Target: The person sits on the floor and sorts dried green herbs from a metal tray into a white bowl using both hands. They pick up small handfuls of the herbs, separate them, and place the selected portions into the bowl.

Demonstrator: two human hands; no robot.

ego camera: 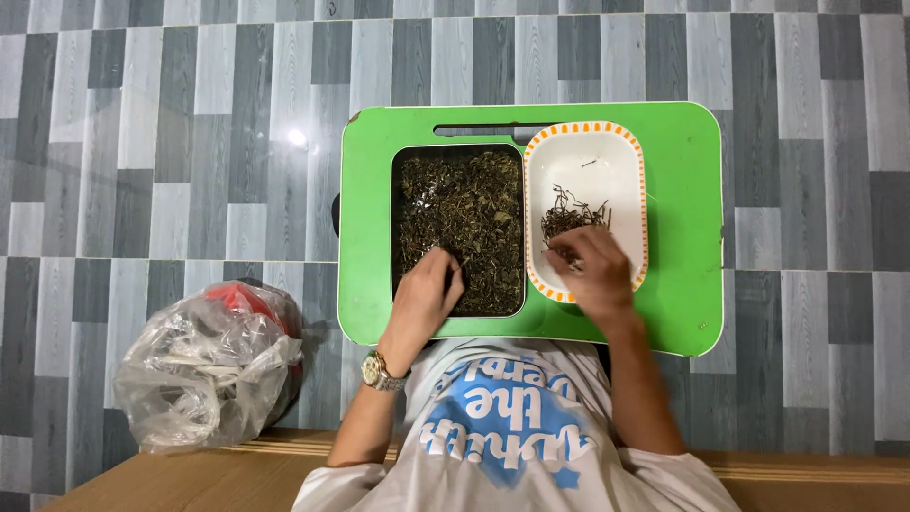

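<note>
My left hand is down in the dark tray, fingers bent and pinched into the dried leaves at the near edge of the heap. My right hand rests over the near end of the white dish, fingertips drawn together on a few stems, though I cannot tell exactly how many it pinches.

The tray sits left of the dish, the two touching side by side on the green surface, which stands on the grey floor. Both are longer from near to far than from left to right, so their long axes run away from me.

As I judge it, the sorting is early: the tray is covered almost edge to edge with leaves, while the dish holds only a small loose pile of stems toward its near half, the far half bare. The stems lie tangled, pointing every way, with one or two strays up near the far end. Most of the heap looks unpicked.

A crumpled clear bag lies on the floor to my left, well apart from the surface.
</note>
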